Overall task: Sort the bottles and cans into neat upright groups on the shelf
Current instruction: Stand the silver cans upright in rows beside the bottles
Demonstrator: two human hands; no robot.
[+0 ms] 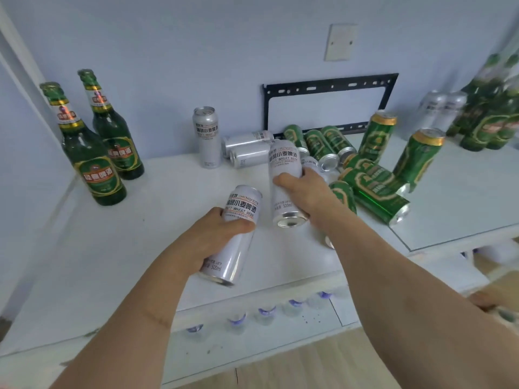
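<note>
Left hand: its grip is wrapped round a silver can, which is held tilted above the shelf, near the front edge.
Right hand: its grip is wrapped round a second silver can, held top away, base toward the camera, clear of the shelf.
Step in hand: both held cans are judged bound for the upright silver can near the wall.
How it is done well: each can should be turned base-down before it is lowered, set just beside the standing one, and released only once it stands flat; the pile should not be knocked.
Silver cans counted: two held, one upright, two lying behind the hands; two more blurred at far right.
Green cans: two upright, roughly six lying; exact count cannot be told.
Green bottles: two upright at left; a blurred cluster at far right.
</note>
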